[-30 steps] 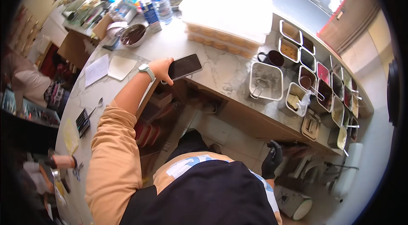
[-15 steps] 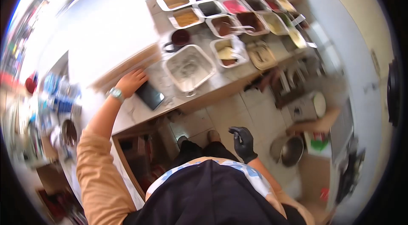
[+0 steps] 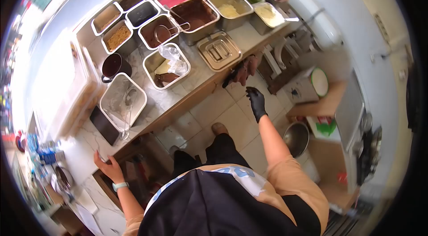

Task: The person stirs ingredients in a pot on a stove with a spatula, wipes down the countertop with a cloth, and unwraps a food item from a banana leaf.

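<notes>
Left hand (image 3: 109,168) bare, fingers parted, nothing held; right hand (image 3: 256,103) gloved, fingers loosely bent, seemingly holding nothing; phone (image 3: 104,125) flat on counter (image 3: 159,98), beside steel container (image 3: 109,107); an arm catching that container could shove phone over the edge

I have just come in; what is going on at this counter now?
A person stands at the counter, and neither hand appears to hold anything. The bare left hand is by the counter edge, near a dark phone lying beside an open tub. The black-gloved right hand is above the tiled floor. Several open containers and one lidded container stand on the counter.
</notes>
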Available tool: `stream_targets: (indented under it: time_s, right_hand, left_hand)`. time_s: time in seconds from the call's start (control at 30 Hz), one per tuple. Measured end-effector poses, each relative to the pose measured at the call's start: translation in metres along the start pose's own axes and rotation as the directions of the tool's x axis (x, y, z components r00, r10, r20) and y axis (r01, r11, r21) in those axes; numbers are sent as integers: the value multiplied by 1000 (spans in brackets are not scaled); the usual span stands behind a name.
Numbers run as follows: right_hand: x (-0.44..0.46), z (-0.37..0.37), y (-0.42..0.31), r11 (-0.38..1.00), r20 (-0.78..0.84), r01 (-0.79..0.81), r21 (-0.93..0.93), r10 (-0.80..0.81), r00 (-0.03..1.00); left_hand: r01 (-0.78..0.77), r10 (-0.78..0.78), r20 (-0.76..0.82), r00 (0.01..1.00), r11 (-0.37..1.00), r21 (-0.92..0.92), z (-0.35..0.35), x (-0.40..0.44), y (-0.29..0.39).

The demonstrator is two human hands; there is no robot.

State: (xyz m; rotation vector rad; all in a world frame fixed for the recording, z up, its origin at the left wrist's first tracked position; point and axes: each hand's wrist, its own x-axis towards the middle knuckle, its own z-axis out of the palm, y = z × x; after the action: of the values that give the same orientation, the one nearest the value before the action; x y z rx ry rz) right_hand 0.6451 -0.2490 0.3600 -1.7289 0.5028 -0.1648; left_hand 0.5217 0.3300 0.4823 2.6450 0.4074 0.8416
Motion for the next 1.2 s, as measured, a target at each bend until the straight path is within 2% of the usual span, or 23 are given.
stream_targets:
  time_s: [0.07, 0.1, 0.13, 0.17, 0.2, 0.27, 0.43, 0.47, 0.53, 0.57, 0.6, 0.63, 0.7, 0.73, 0.8, 0.83, 0.87, 0.9, 1.0, 1.1, 1.13, 1.17, 1.2]
  right_hand:
    - [80, 8, 32, 998, 1, 40, -48, -40, 999]
    - [130, 8, 81, 972, 79, 56, -228, -39, 996]
    - [156, 20, 93, 982, -8, -126, -142, 126, 992]
    - [180, 24, 109, 982, 122, -189, 27, 184, 975]
    - [229, 27, 177, 988, 154, -150, -42, 154, 976]
    - [214, 28, 144, 948, 109, -16, -318, 54, 993]
    - [139, -13, 59, 995, -303, -58, 86, 81, 950]
    - [127, -22, 40, 976, -313, -41, 214, 108, 943]
    - [125, -45, 43, 768, -31, -142, 625, 206, 978]
    - [131, -73, 82, 595, 94, -195, 780, 198, 976]
    - [131, -94, 135, 782, 118, -176, 598, 131, 984]
    - [103, -100, 116, 727, 283, -366, 581, 241, 928]
    - [54, -94, 98, 838, 488, -491, 238, 334, 806]
    - [40, -95, 103, 923, 527, -373, -93, 364, 768]
    - [1, -89, 180, 716, 536, -471, -515, 698, 475]
    - [-19, -91, 140, 769, 595, -241, -592, 619, 512]
    - [-42, -88, 81, 770, 647, 2, -638, 534, 544]
    - [-46, -82, 20, 662, 756, 467, -586, 238, 610]
    - [-29, -90, 33, 689, 493, -130, -713, 624, 607]
    - [-30, -120, 67, 784, 521, -288, -550, 591, 616]
    - [-36, -131, 100, 827, 487, -367, -426, 552, 677]
    - [-42, -138, 47, 800, 474, -233, -553, 532, 702]
    - [-39, -149, 91, 806, 471, -279, -521, 545, 694]
  left_hand:
    - [264, -264, -7, 965, 965, 0, 9, -85, 15]
    - [341, -343, 36, 939, 939, 35, 10, -122, 31]
    - [414, -410, 180, 894, 910, 14, 8, -149, 56]
    - [494, -468, 310, 828, 870, -4, 6, -172, 82]
    - [486, -449, 402, 798, 874, 12, 5, -187, 103]
    - [551, -472, 509, 720, 835, -6, 9, -207, 135]
    - [591, -465, 536, 704, 802, -81, 11, -207, 183]
    - [599, -471, 527, 708, 795, -95, 14, -201, 189]
    - [591, -467, 477, 745, 793, -148, 27, -188, 196]
    - [561, -438, 445, 781, 806, -190, 35, -173, 200]
    - [522, -397, 423, 814, 820, -236, 44, -155, 206]
    - [484, -354, 406, 843, 828, -282, 51, -137, 218]
    - [337, -161, 394, 905, 836, -432, 66, -90, 251]
    - [269, -71, 377, 923, 820, -505, 73, -67, 272]
    - [33, 176, 288, 942, 800, -599, 91, -28, 314]
    - [-66, 291, 264, 920, 776, -627, 101, -8, 335]
    - [-157, 397, 239, 886, 743, -651, 114, 12, 353]
    - [-232, 470, 243, 849, 743, -628, 133, 28, 371]
    - [-650, 739, 230, 633, 669, -360, 201, 76, 404]
    - [-699, 725, 601, 337, 620, -356, 228, 111, 421]
    - [-714, 752, 589, 295, 583, -387, 242, 114, 418]
    - [-726, 775, 580, 251, 547, -417, 248, 118, 418]
    - [-772, 832, 526, 179, 450, -449, 250, 120, 414]
